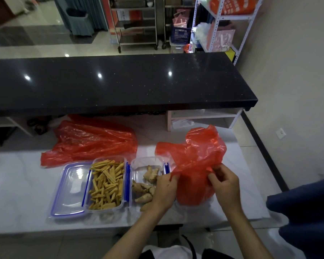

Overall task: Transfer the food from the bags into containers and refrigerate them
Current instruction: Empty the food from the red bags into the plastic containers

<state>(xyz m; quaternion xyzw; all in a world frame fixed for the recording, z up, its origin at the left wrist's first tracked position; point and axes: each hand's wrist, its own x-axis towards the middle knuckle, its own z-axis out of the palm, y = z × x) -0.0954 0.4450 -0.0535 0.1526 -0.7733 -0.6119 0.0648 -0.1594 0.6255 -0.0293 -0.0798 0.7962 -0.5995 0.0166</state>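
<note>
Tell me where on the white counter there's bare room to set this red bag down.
Bare white counter lies left of the loose lid, and a strip runs along the near edge in front of the containers. The middle is crowded: the container of yellow sticks, the ginger container, the flat red bag behind them, and the bag in your hands.

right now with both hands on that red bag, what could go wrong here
1. Both the left hand and right hand pinch the thin red bag; pulling hard might tear it.
2. The bag sits right beside the open container of ginger, so it may drag across or nudge it.
3. The container of yellow sticks is uncovered, its lid lying alongside, so both still need closing before the fridge.
</note>
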